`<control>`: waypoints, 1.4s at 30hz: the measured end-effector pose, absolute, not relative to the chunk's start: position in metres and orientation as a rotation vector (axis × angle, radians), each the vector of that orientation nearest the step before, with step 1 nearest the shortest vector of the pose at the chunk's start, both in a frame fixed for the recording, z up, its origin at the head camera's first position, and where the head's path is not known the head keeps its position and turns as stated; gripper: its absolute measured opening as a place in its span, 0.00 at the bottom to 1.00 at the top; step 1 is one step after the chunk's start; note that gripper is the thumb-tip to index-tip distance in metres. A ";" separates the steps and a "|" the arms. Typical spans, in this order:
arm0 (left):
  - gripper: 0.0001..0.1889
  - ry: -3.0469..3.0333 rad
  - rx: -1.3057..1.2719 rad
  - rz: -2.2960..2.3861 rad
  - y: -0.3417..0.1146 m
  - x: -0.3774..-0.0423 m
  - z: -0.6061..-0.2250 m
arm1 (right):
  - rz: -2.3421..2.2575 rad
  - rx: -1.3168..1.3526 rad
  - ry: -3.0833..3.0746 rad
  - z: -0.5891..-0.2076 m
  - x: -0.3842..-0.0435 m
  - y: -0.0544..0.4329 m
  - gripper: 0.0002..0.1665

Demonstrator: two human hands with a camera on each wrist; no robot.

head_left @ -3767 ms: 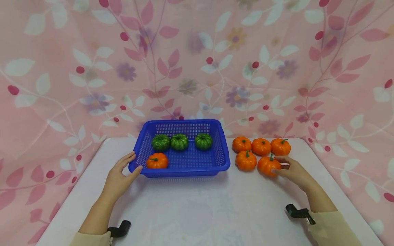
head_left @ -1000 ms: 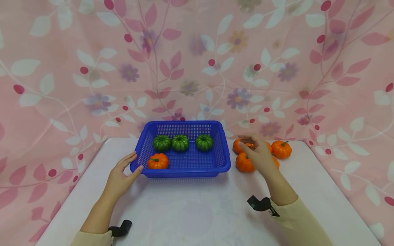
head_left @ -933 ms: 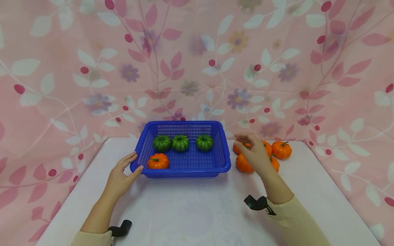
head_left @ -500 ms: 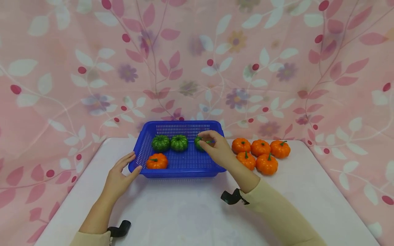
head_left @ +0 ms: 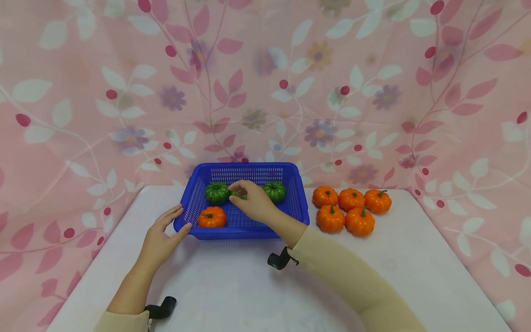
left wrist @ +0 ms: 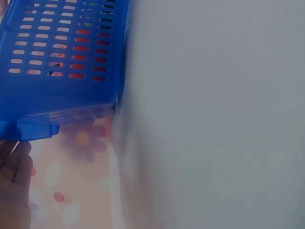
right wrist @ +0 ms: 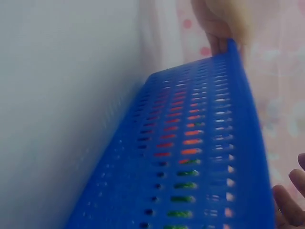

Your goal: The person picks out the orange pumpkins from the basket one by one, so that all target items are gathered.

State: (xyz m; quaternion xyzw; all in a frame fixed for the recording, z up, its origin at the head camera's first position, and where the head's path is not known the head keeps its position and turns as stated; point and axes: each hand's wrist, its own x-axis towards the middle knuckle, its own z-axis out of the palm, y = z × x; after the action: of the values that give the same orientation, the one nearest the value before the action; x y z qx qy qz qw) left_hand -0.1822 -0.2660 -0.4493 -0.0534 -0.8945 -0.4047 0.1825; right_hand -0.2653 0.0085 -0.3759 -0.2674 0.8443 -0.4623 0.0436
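Note:
A blue plastic basket (head_left: 244, 233) stands on the white table. Three green pumpkins sit along its back: the left one (head_left: 217, 192), the right one (head_left: 274, 191), and the middle one (head_left: 233, 193), mostly hidden by my right hand (head_left: 254, 200). That hand hovers over the middle pumpkin, fingers loosely bent and thumb apart; any contact cannot be made out. An orange pumpkin (head_left: 212, 217) lies at the basket's front left. My left hand (head_left: 159, 240) rests against the basket's left front corner, thumb and straight fingers spread; in the left wrist view its fingers (left wrist: 21, 160) touch below the rim.
Several orange pumpkins (head_left: 359, 222) stand grouped in two rows on the table (head_left: 249, 286), right of the basket. A pink floral cloth (head_left: 265, 92) hangs behind and around the table. A black wrist camera (head_left: 280, 259) sits below the right sleeve.
My right hand has moved left from the orange pumpkins, past the right green pumpkin, to above the middle one. No pumpkin has visibly shifted. The left hand stays at the basket corner.

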 end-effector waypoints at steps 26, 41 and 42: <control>0.32 -2.531 -0.137 -1.148 -0.269 -0.186 -0.454 | -0.881 -0.775 2.514 -0.417 -0.297 -0.049 0.26; 0.31 -2.494 -0.154 -1.124 -0.269 -0.185 -0.456 | -1.187 -0.623 2.237 -0.425 -0.306 -0.048 0.24; 0.31 -2.497 -0.153 -1.127 -0.269 -0.185 -0.456 | -1.207 -0.613 2.226 -0.425 -0.305 -0.048 0.23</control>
State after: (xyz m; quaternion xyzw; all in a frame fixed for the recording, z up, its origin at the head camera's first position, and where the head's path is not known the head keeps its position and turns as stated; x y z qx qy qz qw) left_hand -0.1848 -0.2690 -0.4555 -0.0546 -0.8922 -0.4025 0.1974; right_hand -0.3051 -0.0480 -0.4249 -0.2270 0.8238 -0.4468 0.2649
